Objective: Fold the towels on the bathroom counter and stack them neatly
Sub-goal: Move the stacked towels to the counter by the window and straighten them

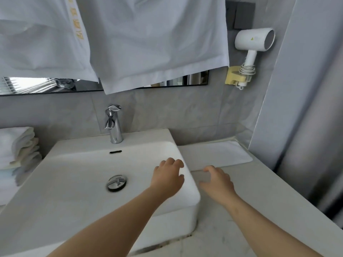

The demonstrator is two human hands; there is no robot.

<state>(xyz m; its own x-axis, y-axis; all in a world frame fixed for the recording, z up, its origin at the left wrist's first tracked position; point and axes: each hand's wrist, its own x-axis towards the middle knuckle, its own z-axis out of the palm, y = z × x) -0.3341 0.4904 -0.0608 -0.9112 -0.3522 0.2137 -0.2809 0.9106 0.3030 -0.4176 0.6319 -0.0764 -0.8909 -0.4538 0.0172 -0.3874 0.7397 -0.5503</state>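
**Towels hanging, folded and stacked around the basin**

Towels show in three places in the head view. Two large white towels (152,39) hang across the top from 10 to 1 o'clock, soft and creased, with hemmed lower edges; the left one carries a strip of yellow embroidery. They cover most of the mirror (194,78), of which only a dark-framed sliver shows beneath. A folded white towel (219,153) lies flat on the grey counter (259,191) at 3 o'clock, just beside the basin. A stack of folded towels (18,147), white with pale pastel edges, sits at 9 o'clock against the basin's left side.

A white rectangular basin (83,191) with rounded corners fills the centre, smooth and glossy, with a chrome drain plug (116,183) and a chrome faucet (113,125) at 12 o'clock. A white hair dryer (254,43) hangs in a yellow wall holder (233,76) at 2 o'clock, cord coiled round its handle. Walls are grey tile.

Left hand (168,178) hovers at the basin's right rim, fingers loosely curled, grasping nothing. Right hand (217,182) is over the counter just right of the basin, near the flat towel's front edge, fingers loosely bent and empty; whether it touches the counter is unclear.
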